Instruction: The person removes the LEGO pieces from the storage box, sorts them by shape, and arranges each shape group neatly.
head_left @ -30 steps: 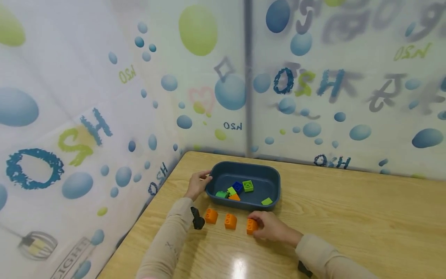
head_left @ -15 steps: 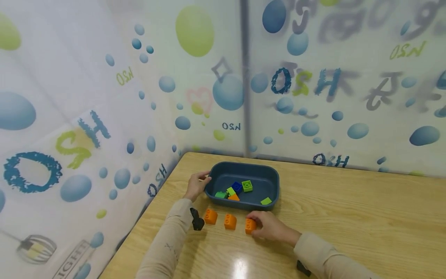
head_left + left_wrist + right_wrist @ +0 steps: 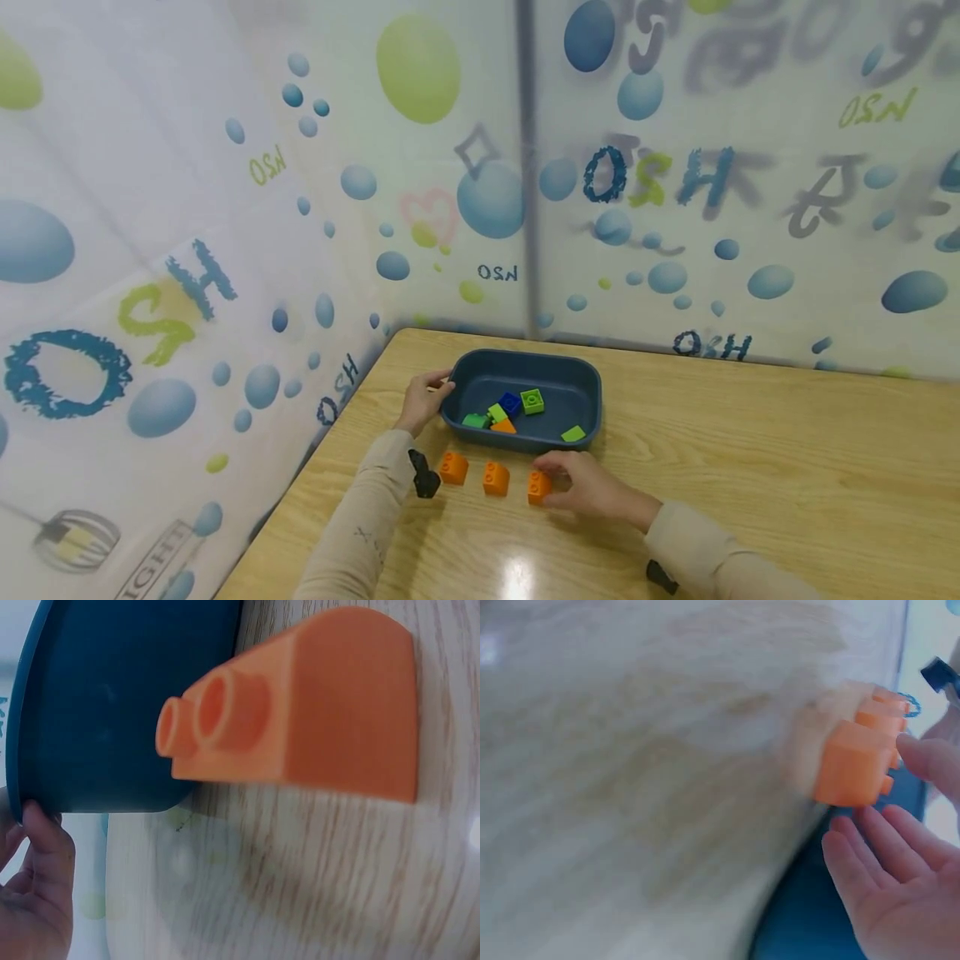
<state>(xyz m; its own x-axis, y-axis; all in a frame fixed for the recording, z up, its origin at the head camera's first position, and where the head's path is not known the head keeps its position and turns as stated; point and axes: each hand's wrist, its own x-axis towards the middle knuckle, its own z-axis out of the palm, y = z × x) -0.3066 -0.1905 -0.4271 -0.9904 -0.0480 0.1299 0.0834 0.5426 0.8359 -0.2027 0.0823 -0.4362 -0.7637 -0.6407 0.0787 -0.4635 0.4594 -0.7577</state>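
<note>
Ahead and left I face a pale sheet (image 3: 555, 100) printed with blue and green ovals (image 3: 418, 68), a pink heart (image 3: 452, 204) and mirrored lettering (image 3: 651, 179). A grey strip (image 3: 528, 167) runs down it. Glare (image 3: 517, 577) shines on the table (image 3: 750, 467) near me.

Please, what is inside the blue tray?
The tray holds a dark blue block, a green block, an orange block and three lime blocks. Its near wall covers the closest blocks' lower edges; anything small right behind it cannot be seen.

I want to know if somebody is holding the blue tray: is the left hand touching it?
Touching. The left wrist view shows the left hand pinching the rim of the blue tray between its digits.
</note>
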